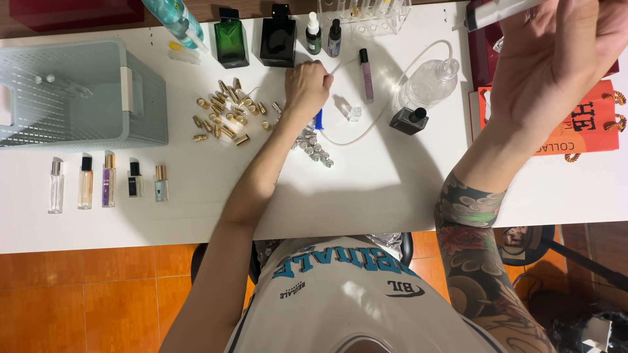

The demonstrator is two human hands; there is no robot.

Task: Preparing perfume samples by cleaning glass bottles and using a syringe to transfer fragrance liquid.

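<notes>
My left hand (306, 84) reaches across the white table (196, 202) and rests just in front of a black square bottle (278, 40). Its fingers are curled together, and anything in them is hidden. A blue fitting (318, 120) on a thin clear hose (379, 114) lies by the wrist. The hose curves to a round clear bottle (428, 82). My right hand (556, 59) is raised close to the camera at the upper right. It grips a white syringe-like tube (497, 13) with a dark tip.
On the left stand a pale grey basket (78, 98) and a row of small vials (108, 180). Gold caps (226, 114) and silver sprayer parts (313, 147) are scattered mid-table. Further off are a green bottle (231, 42), a purple tube (366, 75), a black-capped bottle (409, 121) and an orange bag (575, 121).
</notes>
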